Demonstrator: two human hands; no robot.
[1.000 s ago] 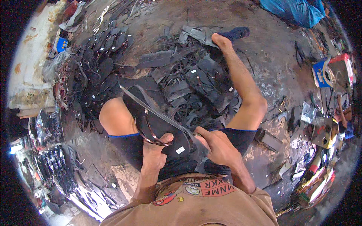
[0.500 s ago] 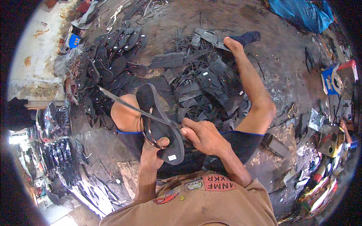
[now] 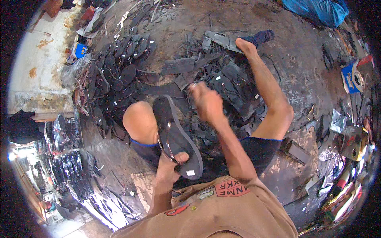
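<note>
A blue sheet (image 3: 319,11) lies crumpled at the far right of the stained floor (image 3: 291,53) before me. Across from it, on my left, stands a pale slab (image 3: 43,67) marked with rust-brown patches; a small blue box (image 3: 81,50) and a clear plastic bag (image 3: 73,71) lie just beside it, and black cloth (image 3: 23,127) sits at its near end. To my right, a blue-and-white box (image 3: 349,78) stands beyond scissors (image 3: 310,113) and a dark block (image 3: 295,152). Glossy white strips (image 3: 99,206) spread low on my left.
</note>
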